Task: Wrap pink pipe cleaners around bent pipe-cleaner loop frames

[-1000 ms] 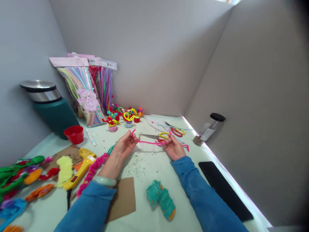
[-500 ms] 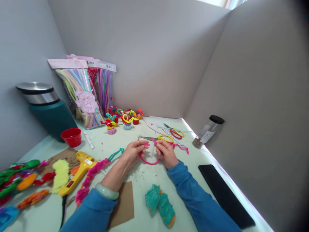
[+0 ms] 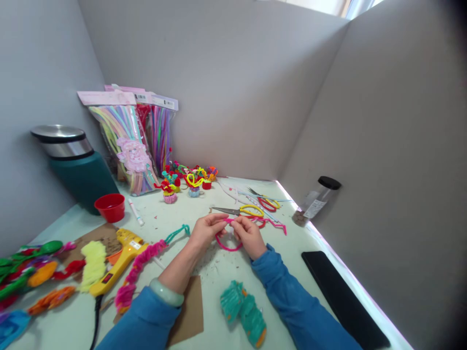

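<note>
A bright pink pipe cleaner (image 3: 229,249) is bent into a loop that hangs below my two hands. My left hand (image 3: 209,229) pinches one end of it between thumb and fingers. From the other side, my right hand (image 3: 248,234) grips the opposite end, and the two ends meet between my fingertips. Just behind my hands lie yellow-handled scissors (image 3: 251,210) with their blades pointing left. A zigzag pink pipe cleaner (image 3: 275,224) rests to the right of them. Nearer to me is a teal fuzzy piece (image 3: 242,311) with orange bits.
At left lie a yellow glue gun (image 3: 124,260), a pink fuzzy strand (image 3: 142,265) and colourful fuzzy pieces (image 3: 44,272). Behind them stand a red cup (image 3: 110,208), a teal bottle (image 3: 83,175) and bagged pipe cleaners (image 3: 124,141). A clear jar (image 3: 314,201) and black slab (image 3: 341,296) are right.
My hands have come closer together, bringing the two ends of the pink pipe cleaner together and closing the loop. The view has shifted slightly.
</note>
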Tool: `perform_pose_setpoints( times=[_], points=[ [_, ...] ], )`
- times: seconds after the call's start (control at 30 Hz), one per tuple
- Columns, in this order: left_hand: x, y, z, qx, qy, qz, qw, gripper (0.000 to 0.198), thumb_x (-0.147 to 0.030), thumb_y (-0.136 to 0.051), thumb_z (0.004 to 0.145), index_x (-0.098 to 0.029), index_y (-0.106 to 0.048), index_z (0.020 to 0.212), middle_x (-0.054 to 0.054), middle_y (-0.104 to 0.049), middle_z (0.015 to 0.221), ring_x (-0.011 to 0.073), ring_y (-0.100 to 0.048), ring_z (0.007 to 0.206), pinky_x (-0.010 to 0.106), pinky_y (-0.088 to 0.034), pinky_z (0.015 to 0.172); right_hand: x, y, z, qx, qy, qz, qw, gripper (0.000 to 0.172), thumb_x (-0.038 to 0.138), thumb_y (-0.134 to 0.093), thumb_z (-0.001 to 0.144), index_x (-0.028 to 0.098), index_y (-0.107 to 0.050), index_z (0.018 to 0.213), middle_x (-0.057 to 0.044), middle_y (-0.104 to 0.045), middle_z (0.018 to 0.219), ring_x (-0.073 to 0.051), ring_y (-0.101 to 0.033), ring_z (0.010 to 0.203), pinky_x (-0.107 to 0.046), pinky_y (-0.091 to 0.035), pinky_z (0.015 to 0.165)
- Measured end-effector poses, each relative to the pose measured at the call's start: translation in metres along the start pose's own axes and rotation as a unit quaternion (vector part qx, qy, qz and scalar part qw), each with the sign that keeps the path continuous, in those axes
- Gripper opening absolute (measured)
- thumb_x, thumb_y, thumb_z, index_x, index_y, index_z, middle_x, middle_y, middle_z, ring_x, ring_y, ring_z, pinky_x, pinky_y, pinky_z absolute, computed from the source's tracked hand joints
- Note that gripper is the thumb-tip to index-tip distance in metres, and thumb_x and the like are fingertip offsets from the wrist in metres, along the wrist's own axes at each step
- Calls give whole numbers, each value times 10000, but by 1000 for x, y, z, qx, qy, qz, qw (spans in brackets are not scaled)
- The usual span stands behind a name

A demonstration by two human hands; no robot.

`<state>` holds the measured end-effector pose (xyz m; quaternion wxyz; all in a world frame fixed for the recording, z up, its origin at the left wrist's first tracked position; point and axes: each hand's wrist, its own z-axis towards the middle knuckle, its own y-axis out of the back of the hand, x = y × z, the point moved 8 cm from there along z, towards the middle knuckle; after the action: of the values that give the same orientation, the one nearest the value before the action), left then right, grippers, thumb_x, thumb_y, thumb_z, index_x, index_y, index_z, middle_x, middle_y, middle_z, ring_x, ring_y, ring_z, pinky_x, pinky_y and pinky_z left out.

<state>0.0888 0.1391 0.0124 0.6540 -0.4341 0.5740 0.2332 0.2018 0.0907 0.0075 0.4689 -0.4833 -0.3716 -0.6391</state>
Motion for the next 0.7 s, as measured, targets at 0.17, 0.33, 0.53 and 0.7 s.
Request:
perform_pose_setpoints(
  times=[0.17,0.33,0.53,0.7],
  points=[
    [0,0,0,-12,1,18,1000,317,-285,-735,579,-94,-663,822,24,-619,574,99,-531,496,217,-418,509,2,-1,-1,-1,5,-8,1000,210,368,-548,805,177,-540,716,71,-438,451,-70,-349,415,-195,-266,426],
    [6,-1,2,16,14,-3,1000,266,-282,-741,569,-99,-640,732,20,-605,566,92,-525,485,218,-424,514,0,-6,-3,13,7,-16,1000,226,380,-534,811,182,-531,704,69,-438,454,-78,-362,417,-199,-293,438],
    [12,4,5,15,14,14,1000,255,-325,-707,613,-114,-610,719,-6,-562,476,82,-490,423,203,-386,466,41,9,-5,-17,117,-190,975,185,340,-634,733,190,-616,841,-39,-591,801,-168,-522,720,-285,-422,665],
    [11,8,4,-7,12,33,999,261,-337,-705,593,-127,-575,676,-17,-536,439,82,-472,387,202,-362,426,96,-11,-51,150,125,-234,953,348,283,-650,717,264,-610,1062,-81,-573,1058,-236,-531,928,-372,-433,822]
  ],
)
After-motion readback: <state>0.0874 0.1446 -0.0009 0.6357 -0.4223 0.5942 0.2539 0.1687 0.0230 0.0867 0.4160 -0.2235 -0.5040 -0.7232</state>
